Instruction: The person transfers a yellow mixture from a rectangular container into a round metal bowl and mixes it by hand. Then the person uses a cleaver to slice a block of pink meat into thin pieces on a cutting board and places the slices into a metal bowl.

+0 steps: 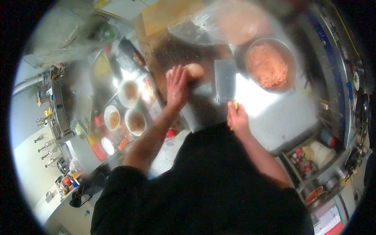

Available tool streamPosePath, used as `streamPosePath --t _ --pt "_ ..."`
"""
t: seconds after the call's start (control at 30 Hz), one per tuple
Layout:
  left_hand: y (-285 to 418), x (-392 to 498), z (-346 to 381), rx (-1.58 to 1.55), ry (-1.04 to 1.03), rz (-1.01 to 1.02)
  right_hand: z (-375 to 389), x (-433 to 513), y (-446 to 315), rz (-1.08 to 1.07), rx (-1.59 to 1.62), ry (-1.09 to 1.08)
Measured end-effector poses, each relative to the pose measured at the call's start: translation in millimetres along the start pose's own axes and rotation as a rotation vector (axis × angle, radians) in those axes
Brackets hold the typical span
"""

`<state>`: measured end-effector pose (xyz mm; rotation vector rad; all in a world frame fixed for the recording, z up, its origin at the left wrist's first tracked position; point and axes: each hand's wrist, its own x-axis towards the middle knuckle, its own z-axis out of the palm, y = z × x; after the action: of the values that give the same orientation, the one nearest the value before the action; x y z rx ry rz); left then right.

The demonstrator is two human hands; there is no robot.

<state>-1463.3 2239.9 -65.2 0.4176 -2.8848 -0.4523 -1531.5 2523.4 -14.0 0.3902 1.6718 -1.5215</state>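
My left hand lies over a pale, pinkish piece of food, probably raw meat, steadying it on a dark brown cutting board. The fingers point away from me, and the rounded right end of the piece shows beside them. In my right hand is the yellow handle of a cleaver. Its broad metal blade points away from me, right of the piece and apart from it. The image is hazy, so the blade's exact height over the board is hard to judge.
Right of the board, a round metal bowl holds pale orange-pink raw meat. Behind it sits a clear plastic bag with pink contents. Several white bowls stand at left. An open drawer with containers is at lower right.
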Motion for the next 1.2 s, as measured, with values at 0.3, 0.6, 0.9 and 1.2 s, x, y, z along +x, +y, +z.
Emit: streamPosePath --t 0.3,0.6,0.9,1.2 --pt "10.4 -22.3 18.7 -0.193 0.105 -0.163 23.6 51.4 6.1 -0.128 -0.218 -0.047" --pt "12.1 -20.4 13.8 -0.114 0.059 -0.103 22.2 71.7 31.1 -0.16 -0.305 -0.033" --pt "8.3 -19.8 15.7 -0.109 0.026 -0.131 12.9 74.2 14.3 -0.208 -0.441 -0.084" --pt "7.6 -20.3 18.0 -0.114 0.047 -0.143 16.1 84.9 -6.0 -0.059 -0.349 -0.218"
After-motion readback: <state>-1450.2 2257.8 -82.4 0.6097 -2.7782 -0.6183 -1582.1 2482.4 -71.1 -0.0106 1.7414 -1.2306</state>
